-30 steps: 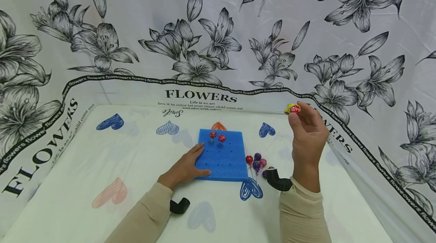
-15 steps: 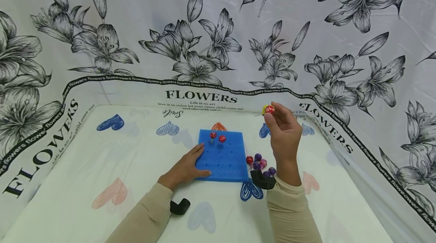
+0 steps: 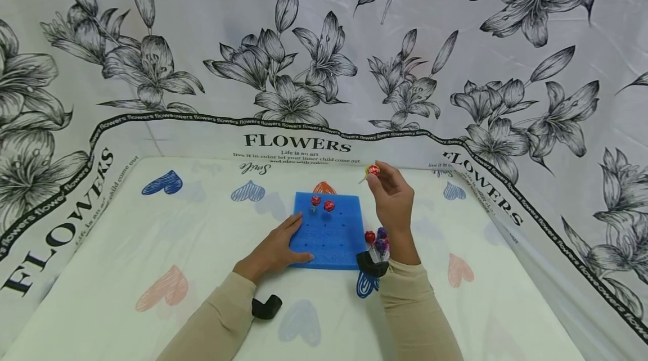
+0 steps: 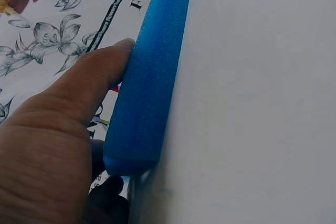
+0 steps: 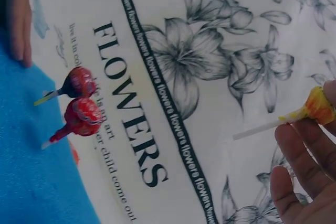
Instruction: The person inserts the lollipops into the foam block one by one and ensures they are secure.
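In the head view a blue foam block (image 3: 331, 243) with small holes lies on the table. Two red lollipops (image 3: 329, 206) stand in its far left part by their sticks. My left hand (image 3: 275, 246) rests spread against the block's left side, thumb on the near corner; the left wrist view shows the thumb (image 4: 100, 72) lying along the foam. Above and right of the block, my right hand (image 3: 395, 198) pinches a red and yellow lollipop (image 3: 373, 170) by its head. Its white stick (image 5: 257, 129) sticks out free, pointing toward the block.
Several red and purple lollipops (image 3: 379, 243) lie at the block's right edge, partly hidden by the right wrist and its black camera mount (image 3: 372, 264). A white cloth with hearts covers the table (image 3: 202, 226). Behind it hangs a flower-printed curtain (image 3: 228, 85).
My right hand has moved left and slightly down with the lollipop, from well right of the block to near its far right corner. The left hand stays on the block.
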`<state>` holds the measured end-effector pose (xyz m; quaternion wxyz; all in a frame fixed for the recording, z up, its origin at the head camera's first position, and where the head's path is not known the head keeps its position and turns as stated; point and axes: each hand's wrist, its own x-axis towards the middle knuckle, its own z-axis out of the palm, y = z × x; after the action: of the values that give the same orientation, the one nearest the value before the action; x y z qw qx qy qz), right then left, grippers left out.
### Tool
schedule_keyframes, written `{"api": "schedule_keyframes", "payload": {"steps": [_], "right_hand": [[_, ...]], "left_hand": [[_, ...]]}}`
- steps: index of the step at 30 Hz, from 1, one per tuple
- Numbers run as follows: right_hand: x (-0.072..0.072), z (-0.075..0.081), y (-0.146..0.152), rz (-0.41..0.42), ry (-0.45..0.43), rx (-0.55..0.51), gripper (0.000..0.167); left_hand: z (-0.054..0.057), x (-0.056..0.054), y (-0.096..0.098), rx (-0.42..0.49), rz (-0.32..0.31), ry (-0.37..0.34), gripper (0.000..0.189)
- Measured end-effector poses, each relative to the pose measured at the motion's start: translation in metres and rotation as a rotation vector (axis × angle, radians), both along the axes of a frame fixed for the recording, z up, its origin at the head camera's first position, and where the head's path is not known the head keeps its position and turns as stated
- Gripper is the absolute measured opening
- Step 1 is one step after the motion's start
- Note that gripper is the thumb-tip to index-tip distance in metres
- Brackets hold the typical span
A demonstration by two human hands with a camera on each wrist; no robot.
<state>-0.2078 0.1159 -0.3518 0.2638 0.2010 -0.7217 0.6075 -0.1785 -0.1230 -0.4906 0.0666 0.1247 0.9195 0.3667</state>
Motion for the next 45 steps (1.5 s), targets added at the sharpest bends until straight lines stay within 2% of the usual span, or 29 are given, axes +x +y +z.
{"api": "schedule_keyframes", "payload": {"steps": [6, 8, 13, 16, 23, 29, 35, 45], "right_hand": [[-0.006, -0.023, -0.006, -0.04, -0.09, 0.062, 0.031], [-0.011, -0.034, -0.006, -0.04, -0.129, 0.064, 0.03], [-0.034, -0.073, -0.002, -0.034, -0.237, 0.056, 0.032], [-0.041, -0.089, -0.002, -0.035, -0.279, 0.054, 0.034], [-0.045, -0.105, -0.005, -0.033, -0.333, 0.095, 0.033], [-0.046, -0.116, -0.005, -0.037, -0.342, 0.135, 0.033], [-0.045, -0.121, -0.006, -0.059, -0.36, 0.173, 0.037], [-0.044, -0.122, -0.009, -0.048, -0.337, 0.193, 0.036]], "left_hand": [[-0.001, 0.0, 0.0, 0.007, -0.009, 0.004, 0.1], [-0.001, 0.0, 0.0, 0.008, -0.012, 0.008, 0.1], [0.0, -0.001, 0.0, 0.004, -0.011, 0.016, 0.099], [0.001, 0.0, 0.0, 0.008, -0.01, 0.016, 0.099], [0.0, -0.001, -0.001, 0.008, -0.013, 0.018, 0.1], [-0.002, -0.003, -0.001, 0.015, -0.02, 0.023, 0.1], [-0.003, -0.003, -0.001, 0.016, -0.023, 0.033, 0.1], [-0.002, -0.003, -0.001, 0.004, -0.025, 0.032, 0.101]]}}
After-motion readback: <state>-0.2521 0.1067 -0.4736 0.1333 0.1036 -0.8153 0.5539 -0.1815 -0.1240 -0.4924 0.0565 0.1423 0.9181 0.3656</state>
